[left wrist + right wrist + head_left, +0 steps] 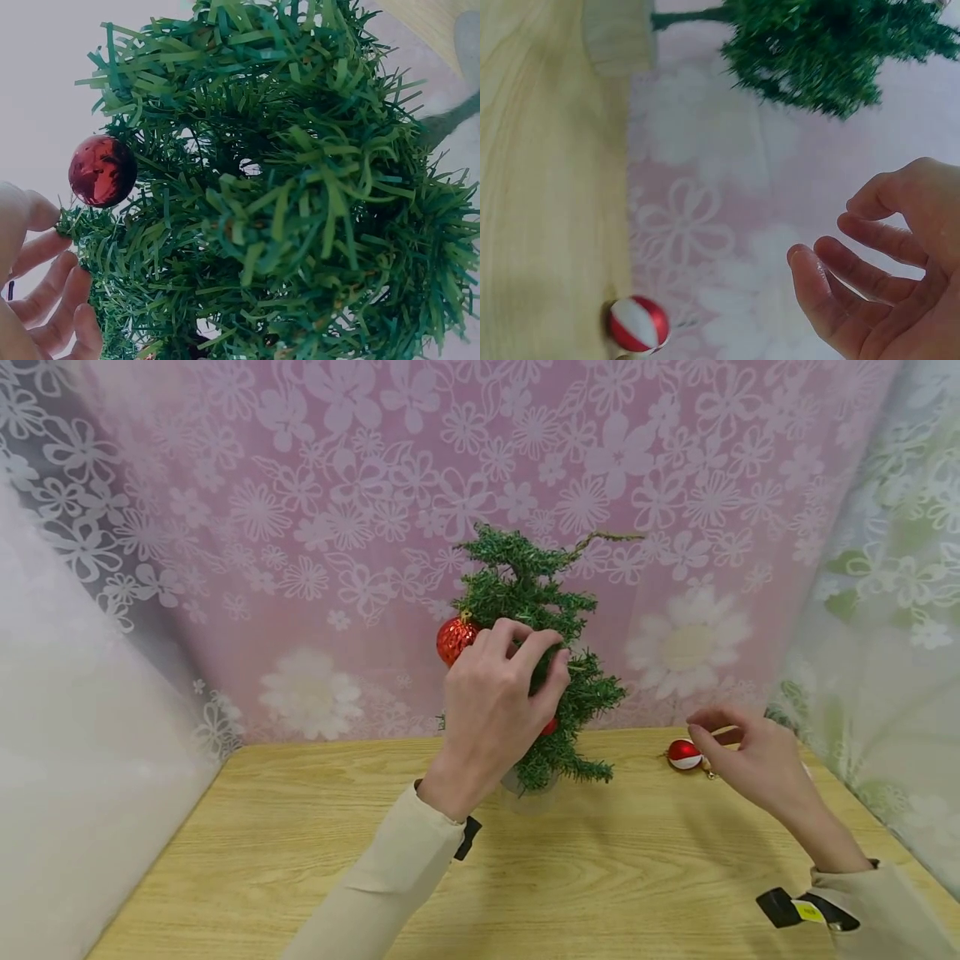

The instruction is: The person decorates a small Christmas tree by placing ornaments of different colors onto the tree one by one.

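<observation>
- In the head view, the striped ball (684, 755) lies on the table (360, 835) at 9 o'clock from the right hand (757, 760), with its red and white bands showing.
- The right hand is the nearer one by far; the left hand (495, 710) is well apart, with the ball at about 3 to 4 o'clock from it.
- The right hand's fingers are loosely bent and hold nothing visible; the right wrist view shows a gap between them and the ball, which sits at about 8 o'clock.
- The ball is round, so it offers no long axis.
- The tree (525, 602) stands upright, its axis running 12 to 6, at 10 o'clock from the right hand.
- The left hand's thumb and forefinger appear to pinch a twig; a red ball (456, 642) hangs at 11 o'clock from that hand.
</observation>
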Demonstrator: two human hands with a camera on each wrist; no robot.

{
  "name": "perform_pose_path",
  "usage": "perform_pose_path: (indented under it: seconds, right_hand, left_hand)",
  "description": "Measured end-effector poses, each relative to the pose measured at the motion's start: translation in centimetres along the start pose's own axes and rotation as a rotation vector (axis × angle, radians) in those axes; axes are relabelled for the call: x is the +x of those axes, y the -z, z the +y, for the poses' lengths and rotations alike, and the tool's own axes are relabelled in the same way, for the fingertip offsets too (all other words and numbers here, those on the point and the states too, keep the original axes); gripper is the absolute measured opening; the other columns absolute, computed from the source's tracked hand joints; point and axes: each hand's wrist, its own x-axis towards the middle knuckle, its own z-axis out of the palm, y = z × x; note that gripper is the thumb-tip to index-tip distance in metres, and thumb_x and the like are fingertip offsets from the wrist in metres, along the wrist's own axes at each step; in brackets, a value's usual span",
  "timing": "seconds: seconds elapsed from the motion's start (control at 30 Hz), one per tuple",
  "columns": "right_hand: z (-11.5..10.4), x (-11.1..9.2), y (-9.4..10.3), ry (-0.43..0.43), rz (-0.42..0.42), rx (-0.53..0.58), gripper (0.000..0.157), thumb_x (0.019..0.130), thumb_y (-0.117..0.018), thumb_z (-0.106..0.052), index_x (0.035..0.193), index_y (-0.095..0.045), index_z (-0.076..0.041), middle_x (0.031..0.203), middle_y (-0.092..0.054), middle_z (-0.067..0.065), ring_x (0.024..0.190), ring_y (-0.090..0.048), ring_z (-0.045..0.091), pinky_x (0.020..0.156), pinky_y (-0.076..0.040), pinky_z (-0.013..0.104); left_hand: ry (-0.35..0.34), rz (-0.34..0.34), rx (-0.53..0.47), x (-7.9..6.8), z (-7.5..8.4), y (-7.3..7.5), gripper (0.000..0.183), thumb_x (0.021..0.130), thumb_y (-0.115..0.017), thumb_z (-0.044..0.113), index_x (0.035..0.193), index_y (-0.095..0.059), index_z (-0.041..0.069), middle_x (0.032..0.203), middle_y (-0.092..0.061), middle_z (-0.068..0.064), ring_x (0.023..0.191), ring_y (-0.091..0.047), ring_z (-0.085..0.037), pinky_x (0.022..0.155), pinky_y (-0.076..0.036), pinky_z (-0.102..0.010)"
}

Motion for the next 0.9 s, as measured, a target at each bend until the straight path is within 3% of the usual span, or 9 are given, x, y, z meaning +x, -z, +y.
perform_pose_path:
  seconds: [0.27,0.4,0.53,0.73,0.9]
  right_hand:
    - [2.0,0.0,-0.8,-0.001,-0.025,0.01,0.019,0.1,-0.063,-0.022,0.111,-0.072,-0.009,0.101,-0.073,0.016,0.075,-0.061,-0.014,0.053,-0.049,0.025]
    - [2.7,0.2,-1.6,-0.012,-0.065,0.004,0.021,0.1,-0.064,-0.021,0.115,-0.07,-0.008,0.104,-0.072,0.02,0.08,-0.072,0.012,0.054,-0.051,0.025]
    - [3.3,0.5,-2.6,-0.023,-0.122,0.013,0.023,0.1,-0.065,-0.019,0.118,-0.068,-0.005,0.107,-0.072,0.022,0.089,-0.073,0.037,0.057,-0.053,0.024]
    - [4.1,1.0,-3.4,0.007,-0.164,0.002,0.024,0.096,-0.069,-0.013,0.117,-0.066,-0.002,0.111,-0.071,0.025,0.092,-0.073,0.04,0.061,-0.053,0.025]
    - [4.6,1.4,-4.0,0.067,-0.188,-0.079,0.029,0.093,-0.073,-0.013,0.116,-0.067,0.002,0.109,-0.07,0.026,0.085,-0.071,0.035,0.062,-0.054,0.035]
  left_hand:
    - [0.002,0.009,-0.014,-0.2,-0.3,0.2,0.02,0.101,-0.062,0.027,0.107,-0.078,0.018,0.099,-0.069,-0.003,0.077,-0.064,-0.017,0.067,-0.054,-0.029]
    - [0.008,0.007,-0.036,-0.4,-0.4,0.4,0.019,0.101,-0.062,0.025,0.107,-0.078,0.017,0.098,-0.069,-0.003,0.076,-0.064,-0.018,0.066,-0.054,-0.03]
    - [0.02,0.003,-0.068,-0.6,-0.7,0.7,0.019,0.1,-0.062,0.024,0.107,-0.077,0.016,0.097,-0.068,-0.004,0.076,-0.063,-0.018,0.063,-0.052,-0.029]
    - [0.028,-0.002,-0.115,-0.8,-1.2,1.4,0.019,0.1,-0.062,0.022,0.108,-0.077,0.014,0.098,-0.067,-0.005,0.072,-0.062,-0.016,0.058,-0.048,-0.028]
    - [0.053,-0.011,-0.147,-1.1,-1.8,2.0,0.019,0.099,-0.063,0.02,0.108,-0.078,0.013,0.101,-0.068,-0.007,0.069,-0.061,-0.016,0.054,-0.044,-0.026]
